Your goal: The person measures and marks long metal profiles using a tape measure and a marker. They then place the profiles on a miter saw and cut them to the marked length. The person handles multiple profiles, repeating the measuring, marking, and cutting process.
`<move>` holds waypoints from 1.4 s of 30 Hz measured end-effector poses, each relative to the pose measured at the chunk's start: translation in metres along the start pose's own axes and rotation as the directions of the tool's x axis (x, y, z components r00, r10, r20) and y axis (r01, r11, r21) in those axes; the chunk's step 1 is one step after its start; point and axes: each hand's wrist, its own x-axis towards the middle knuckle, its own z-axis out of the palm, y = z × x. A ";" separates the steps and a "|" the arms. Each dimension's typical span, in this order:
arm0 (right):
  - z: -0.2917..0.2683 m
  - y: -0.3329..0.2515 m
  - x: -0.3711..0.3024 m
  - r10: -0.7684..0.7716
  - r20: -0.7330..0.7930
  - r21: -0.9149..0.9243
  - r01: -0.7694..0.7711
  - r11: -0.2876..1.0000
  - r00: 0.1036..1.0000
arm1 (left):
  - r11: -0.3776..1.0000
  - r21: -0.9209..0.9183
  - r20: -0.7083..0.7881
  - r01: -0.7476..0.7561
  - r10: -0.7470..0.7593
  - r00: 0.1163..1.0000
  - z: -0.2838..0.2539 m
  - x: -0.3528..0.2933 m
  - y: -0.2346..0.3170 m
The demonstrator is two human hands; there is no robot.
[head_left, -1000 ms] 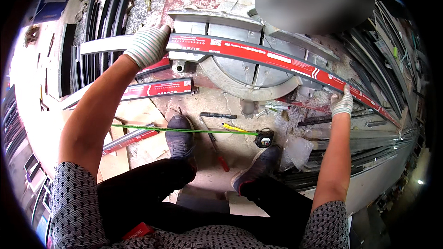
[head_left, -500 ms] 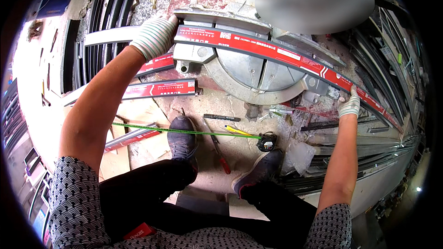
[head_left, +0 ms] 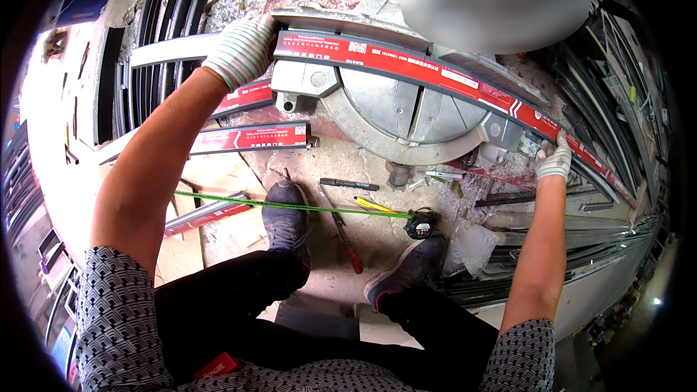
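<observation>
Clearly, my left hand (head_left: 243, 51) is wrapped over the long bar (head_left: 406, 64), though its fingertips are hidden; my right hand (head_left: 554, 158) pinches its other stretch, thumb on top. It looks light, stiff and a little slick, best held by its edges, hands wide apart. It lies across the dull grey metal saw base (head_left: 377, 112): narrow, straight-edged, dark-rimmed, faced with red film. Below sits a boxy black tape measure (head_left: 420, 223), its green blade out.
</observation>
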 end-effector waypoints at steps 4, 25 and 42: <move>-0.006 0.003 0.008 -0.043 0.049 0.067 0.039 0.997 0.998 | 1.000 0.004 -0.034 -0.014 0.014 0.999 0.002 0.004 -0.003; -0.002 0.003 0.011 -0.058 0.043 0.168 0.050 0.985 0.997 | 0.999 -0.025 -0.046 0.037 -0.038 0.998 0.005 0.004 0.000; 0.001 0.005 0.003 -0.079 0.059 0.174 0.067 0.982 0.995 | 0.994 0.019 0.024 0.104 -0.104 0.994 -0.001 0.004 0.007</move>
